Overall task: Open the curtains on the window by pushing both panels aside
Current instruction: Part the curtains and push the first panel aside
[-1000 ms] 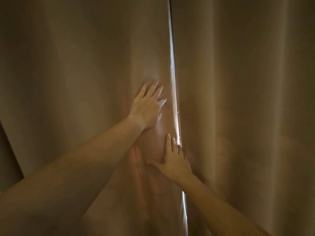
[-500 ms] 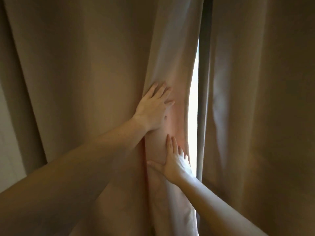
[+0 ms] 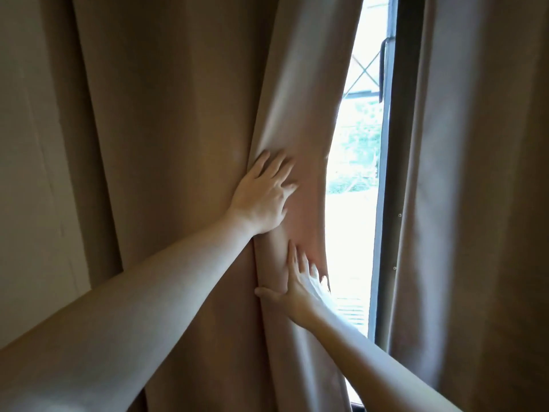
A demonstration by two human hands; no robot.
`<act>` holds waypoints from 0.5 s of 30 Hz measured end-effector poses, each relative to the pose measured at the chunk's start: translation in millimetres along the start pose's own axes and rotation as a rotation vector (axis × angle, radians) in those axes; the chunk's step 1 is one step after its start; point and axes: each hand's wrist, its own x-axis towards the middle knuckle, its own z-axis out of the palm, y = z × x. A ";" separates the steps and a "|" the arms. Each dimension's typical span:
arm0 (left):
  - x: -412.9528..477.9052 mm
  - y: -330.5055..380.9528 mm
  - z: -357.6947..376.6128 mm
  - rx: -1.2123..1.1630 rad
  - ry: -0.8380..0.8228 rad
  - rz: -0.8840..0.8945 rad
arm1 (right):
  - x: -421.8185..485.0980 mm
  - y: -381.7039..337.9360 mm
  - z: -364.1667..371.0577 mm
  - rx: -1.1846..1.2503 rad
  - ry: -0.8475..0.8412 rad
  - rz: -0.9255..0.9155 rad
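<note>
Two tan curtain panels hang over a window. The left panel is bunched into folds near its inner edge. My left hand lies flat on that panel, fingers spread and pressing into a fold. Below it my right hand also rests flat on the same panel, fingertips at its inner edge. The right panel hangs straight and neither hand touches it. A bright gap of glass shows between the panels.
A dark window frame runs down beside the right panel, with a handle up high. A pale wall shows left of the left panel. Greenery is visible outside.
The left panel has slid left under both hands and the gap has widened from a thin slit to a broad strip of window. More wall shows at the left.
</note>
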 end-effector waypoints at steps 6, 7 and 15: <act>-23.7 -39.0 9.8 0.017 -0.007 -0.003 | 16.1 -31.8 24.7 -0.015 0.011 -0.038; -28.2 -45.8 12.2 0.016 -0.008 -0.003 | 19.0 -37.7 29.1 -0.011 0.016 -0.042; -65.1 -101.5 34.2 0.065 -0.028 -0.022 | 41.7 -89.2 66.6 -0.002 -0.028 -0.100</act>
